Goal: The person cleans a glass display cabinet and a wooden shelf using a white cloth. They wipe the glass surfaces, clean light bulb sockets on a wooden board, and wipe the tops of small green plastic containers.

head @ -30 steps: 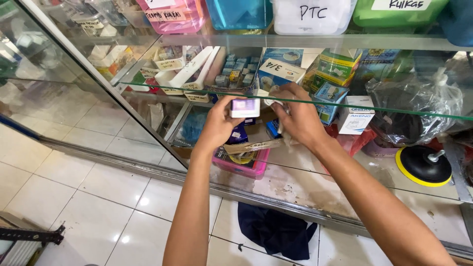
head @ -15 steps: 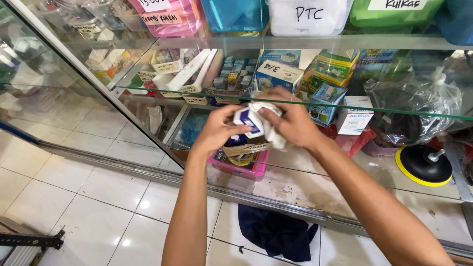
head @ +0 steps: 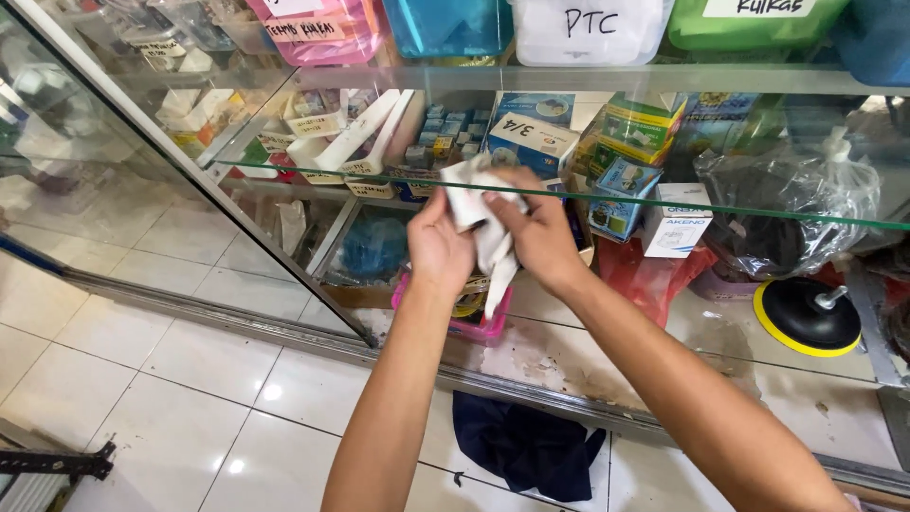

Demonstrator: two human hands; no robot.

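Hands' way far blocked by glass shelf (head: 664, 204) edge, boxes (head: 531, 142) behind it. Below shelf: pink basket (head: 474, 324) near centre, black pad (head: 806, 318) right. Open cabinet floor (head: 607, 351) between them; tile floor (head: 190, 379) near left open.

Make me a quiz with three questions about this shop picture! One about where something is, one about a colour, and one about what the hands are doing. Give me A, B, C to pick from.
1. Where does the dark blue cloth lie?
A. on the floor tiles below the cabinet
B. on the top shelf
C. inside the pink basket

2. What colour is the rim of the round black pad?
A. red
B. yellow
C. white

3. What are the two hands doing?
A. hanging empty
B. both gripping a white cloth
C. pushing the glass door

Answers:
1. A: it sits crumpled on the tiles in front of the cabinet's bottom rail.
2. B: a yellow ring runs round the black disc.
3. B: the left hand and right hand close around the white cloth, which hangs down between them.
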